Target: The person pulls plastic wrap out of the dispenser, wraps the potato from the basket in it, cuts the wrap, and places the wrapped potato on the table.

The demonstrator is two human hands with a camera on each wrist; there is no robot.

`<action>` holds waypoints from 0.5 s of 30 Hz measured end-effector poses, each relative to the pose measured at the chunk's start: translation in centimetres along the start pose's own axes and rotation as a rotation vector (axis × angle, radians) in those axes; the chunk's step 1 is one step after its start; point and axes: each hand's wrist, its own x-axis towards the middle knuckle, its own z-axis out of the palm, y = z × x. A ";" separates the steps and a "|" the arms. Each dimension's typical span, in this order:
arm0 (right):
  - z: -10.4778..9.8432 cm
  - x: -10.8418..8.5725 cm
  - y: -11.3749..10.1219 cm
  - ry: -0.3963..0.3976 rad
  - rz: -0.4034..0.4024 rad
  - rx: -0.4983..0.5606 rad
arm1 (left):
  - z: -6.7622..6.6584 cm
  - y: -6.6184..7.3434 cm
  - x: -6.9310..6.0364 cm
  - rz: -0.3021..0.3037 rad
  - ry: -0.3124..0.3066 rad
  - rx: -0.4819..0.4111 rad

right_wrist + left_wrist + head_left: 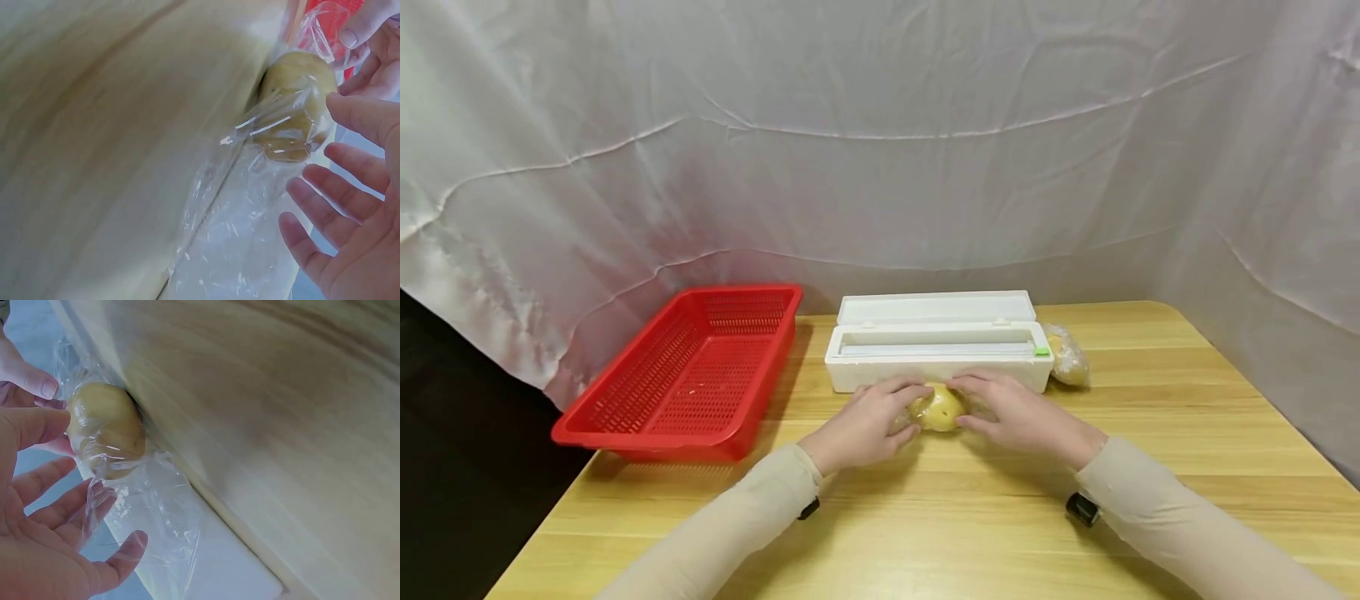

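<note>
Lower center: left hand [872, 422] and right hand [1022, 419] — fingers loose, neither gripping — flank a potato [940, 407] in film [164, 515] by a box [936, 372].

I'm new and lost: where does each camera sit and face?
Head: head-worn, facing forward and down at a white lidded box; left hand, right hand, sleeves show.
Left wrist: on that wrist, facing the potato; both hands partly show.
Right wrist: on that wrist, facing the potato; both hands partly show.
Wrist views share potato, clear film.
</note>
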 end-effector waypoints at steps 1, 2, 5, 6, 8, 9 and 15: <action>-0.1 -0.1 0.0 0.004 0.001 0.002 | -0.1 0.0 0.0 0.000 0.002 0.005; -0.2 -0.2 0.0 0.008 0.001 0.004 | -0.1 0.1 0.0 0.001 0.005 0.008; -0.6 -0.5 0.2 0.024 -0.001 0.001 | -0.3 0.1 0.1 0.016 0.020 0.016; -0.8 -0.6 0.2 0.028 0.000 0.001 | -0.4 0.2 0.2 0.025 0.028 0.019; -1.1 -0.9 0.3 0.033 0.003 -0.003 | -0.6 0.2 0.3 0.040 0.040 0.020; -1.2 -1.0 0.4 0.037 0.006 -0.007 | -0.7 0.3 0.4 0.047 0.046 0.017; -2.2 -1.9 1.7 0.091 0.034 0.012 | -1.3 0.4 1.2 0.065 0.050 -0.034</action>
